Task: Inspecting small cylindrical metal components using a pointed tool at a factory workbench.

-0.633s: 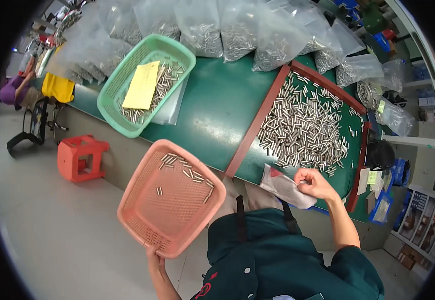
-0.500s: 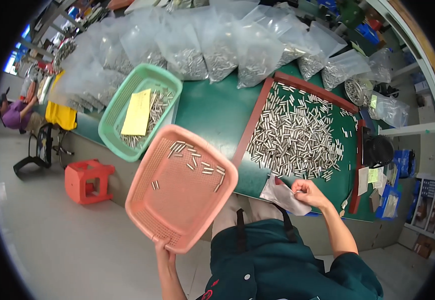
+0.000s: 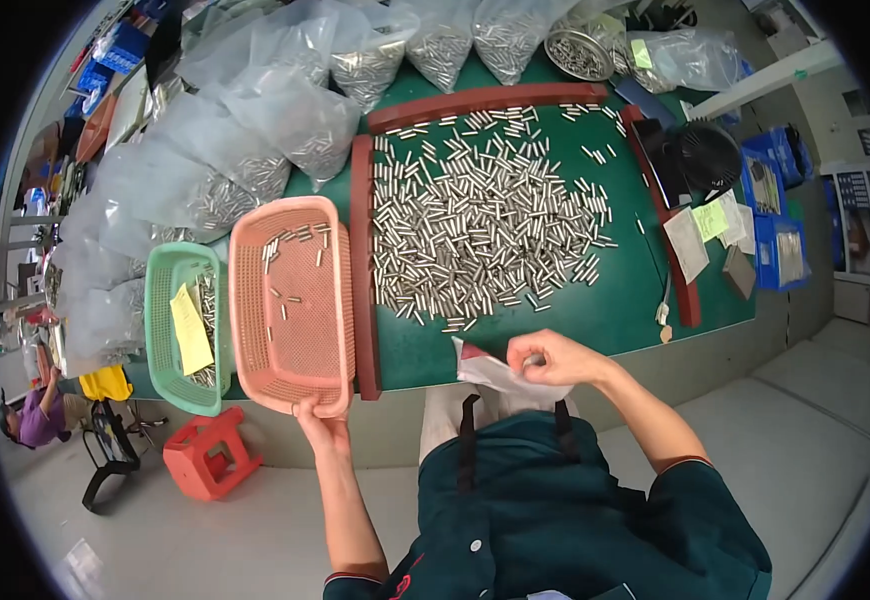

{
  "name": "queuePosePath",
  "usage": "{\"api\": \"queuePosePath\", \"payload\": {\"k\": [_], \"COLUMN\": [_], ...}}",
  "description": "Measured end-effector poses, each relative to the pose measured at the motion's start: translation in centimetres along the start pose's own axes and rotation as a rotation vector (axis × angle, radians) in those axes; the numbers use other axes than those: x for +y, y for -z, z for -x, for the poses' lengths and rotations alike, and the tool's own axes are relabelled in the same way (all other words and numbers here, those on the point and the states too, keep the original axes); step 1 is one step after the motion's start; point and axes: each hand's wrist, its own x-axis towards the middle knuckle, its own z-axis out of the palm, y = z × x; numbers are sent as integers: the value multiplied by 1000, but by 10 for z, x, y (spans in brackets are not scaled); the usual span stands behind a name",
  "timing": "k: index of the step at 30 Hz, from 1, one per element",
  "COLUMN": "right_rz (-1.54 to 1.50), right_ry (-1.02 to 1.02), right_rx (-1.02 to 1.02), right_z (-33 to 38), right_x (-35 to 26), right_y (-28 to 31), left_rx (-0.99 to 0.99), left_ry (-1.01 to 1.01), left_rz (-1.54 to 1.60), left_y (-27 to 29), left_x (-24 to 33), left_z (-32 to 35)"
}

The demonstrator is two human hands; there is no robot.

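My left hand [image 3: 321, 425] is closed on the near rim of a pink plastic basket [image 3: 295, 385], which holds several small metal pins. The basket sits against the left dark-red bar [image 3: 365, 270] and partly covers the side of a green basket [image 3: 160, 340]. In my right hand [image 3: 545, 358], fingers pinched, is a small whitish plastic bag [image 3: 490, 372] with a reddish patch, at the table's front edge. Just beyond it a broad heap of short metal pins [image 3: 485, 220] lies on the green table [image 3: 595, 320], inside the bars.
Clear bags of pins [image 3: 215, 185] line the left and back. A round bowl of pins [image 3: 578, 55] stands at the back. To the right are a black fan [image 3: 707, 155] and blue bins [image 3: 780, 250]. A red stool [image 3: 205, 455] and a seated person [image 3: 37, 415] are at left.
The view has turned to the right. The pink basket has gone from over the front edge to beside the left bar, and pins inside have shifted. My right hand keeps the bag.
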Motion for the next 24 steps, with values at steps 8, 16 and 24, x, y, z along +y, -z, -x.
{"api": "queuePosePath", "payload": {"k": [8, 16, 24], "right_rz": [782, 719, 349], "right_ry": [26, 423, -473], "right_rx": [534, 572, 169], "right_z": [9, 38, -25], "right_x": [59, 106, 230], "right_y": [20, -66, -48], "left_rx": [450, -1215, -1535], "left_ry": [-327, -901, -1157], "left_rz": [-578, -1532, -2068], "left_y": [2, -132, -160], "left_x": [-25, -136, -187], "left_z": [63, 77, 32]}}
